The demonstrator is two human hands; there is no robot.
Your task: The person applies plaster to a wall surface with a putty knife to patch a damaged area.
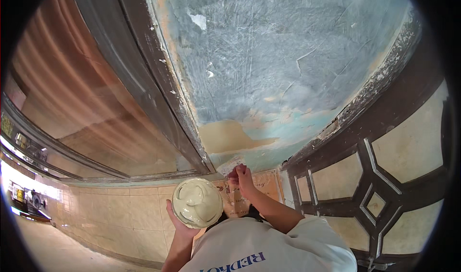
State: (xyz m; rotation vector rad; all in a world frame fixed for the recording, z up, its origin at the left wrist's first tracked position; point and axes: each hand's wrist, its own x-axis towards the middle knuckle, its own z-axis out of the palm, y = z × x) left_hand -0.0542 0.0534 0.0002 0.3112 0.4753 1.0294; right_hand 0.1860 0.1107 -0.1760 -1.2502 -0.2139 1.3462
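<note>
My left hand (180, 221) cups a round tub (179, 218) from below and the side. Thick, glossy cream-coloured paste (198, 201) fills it, its surface swirled. In front of me, my right hand (244, 180) is closed round the dark red handle of a scraper (241, 168). Its pale blade end, low against the wall, is hard to make out. Above that hand, a smooth tan patch (223, 133) covers part of the worn blue-grey wall (249, 65). The wall around it shows scratches, flaked spots and faded turquoise paint.
A dark-framed window (158, 80) with an orange-brown curtain (81, 75) behind its glass stands at left. Beige tiles (125, 214) run below it. A dark door with pale panels (336, 176) closes in at right. Flattened cardboard (266, 185) lies low ahead.
</note>
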